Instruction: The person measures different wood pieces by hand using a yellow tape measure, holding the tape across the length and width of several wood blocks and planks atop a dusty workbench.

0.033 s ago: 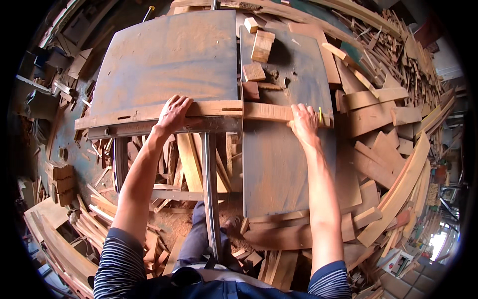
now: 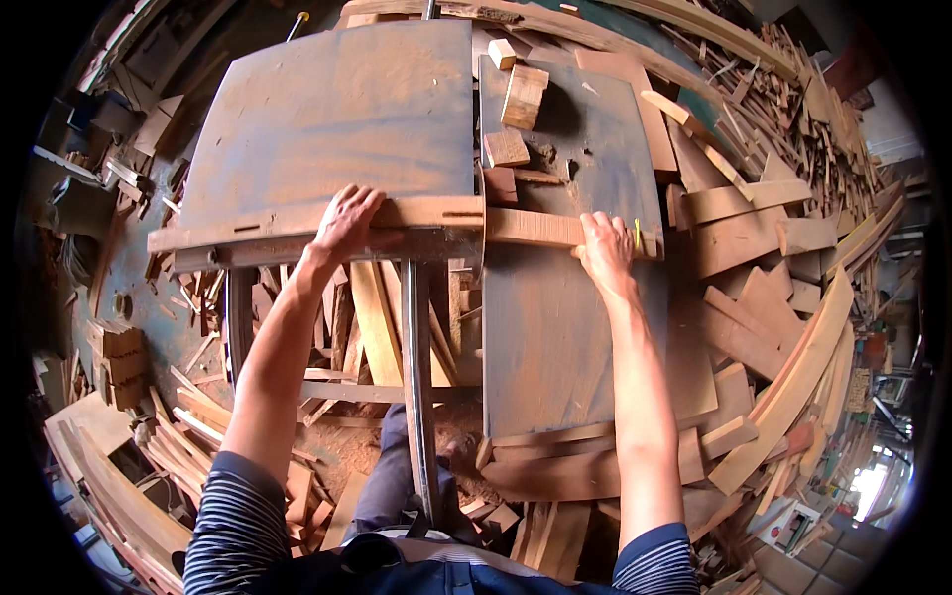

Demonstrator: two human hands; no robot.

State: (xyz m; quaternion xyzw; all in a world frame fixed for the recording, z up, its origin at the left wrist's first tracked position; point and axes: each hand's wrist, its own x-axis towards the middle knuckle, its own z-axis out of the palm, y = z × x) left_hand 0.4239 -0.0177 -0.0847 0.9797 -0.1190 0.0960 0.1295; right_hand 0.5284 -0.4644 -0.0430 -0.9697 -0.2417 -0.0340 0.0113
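Observation:
My left hand (image 2: 347,223) is closed over a long wooden strip (image 2: 426,211) with narrow slots, which lies along the near edge of the left metal table (image 2: 337,119). To the right, the fingers of my right hand (image 2: 607,246) wrap around a wooden piece (image 2: 535,227) with saw-marked faces, lying across the right metal table (image 2: 550,347). Between the two hands, where strip and piece meet, a thin upright saw blade (image 2: 483,223) stands at the gap between the tables. I cannot tell whether strip and piece are joined.
Beyond the right piece sit several wood blocks (image 2: 524,97) and sawdust. A metal rail (image 2: 417,377) runs from the left table toward my body. Offcuts (image 2: 749,238) heap up on the right, and curved boards (image 2: 585,474) lie before the right table. More strips (image 2: 124,486) are stacked lower left.

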